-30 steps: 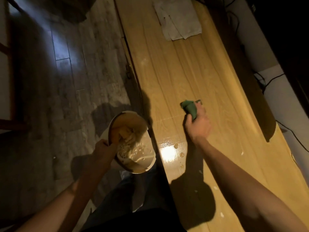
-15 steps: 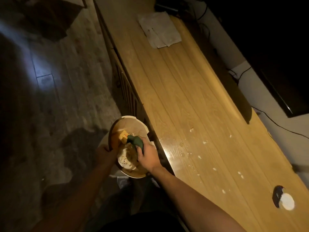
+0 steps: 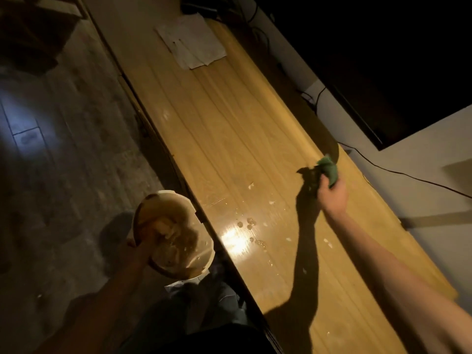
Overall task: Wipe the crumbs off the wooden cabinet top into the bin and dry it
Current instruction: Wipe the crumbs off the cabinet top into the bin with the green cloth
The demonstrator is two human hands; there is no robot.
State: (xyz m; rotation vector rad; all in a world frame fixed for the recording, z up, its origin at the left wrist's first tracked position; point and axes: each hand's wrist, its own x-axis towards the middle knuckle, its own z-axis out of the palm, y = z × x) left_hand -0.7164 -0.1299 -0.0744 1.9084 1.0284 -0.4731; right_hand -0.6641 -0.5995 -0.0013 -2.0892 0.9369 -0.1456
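gripping a crumpled green cloth, my right hand sits over the far side of the wooden cabinet top, near its back edge. pale crumbs and water beads lie scattered on the glossy grain between that hand and the front edge. my left hand holds the round bin by its rim, just beside the front edge. i read no writing on the flat grey cloth at the far end.

Both forearms bare to the frame edge, no sleeves, watch or rings visible. Right hand lit; left hand mostly shadowed. Dark trousers, creased fabric, colour unclear in dim light.
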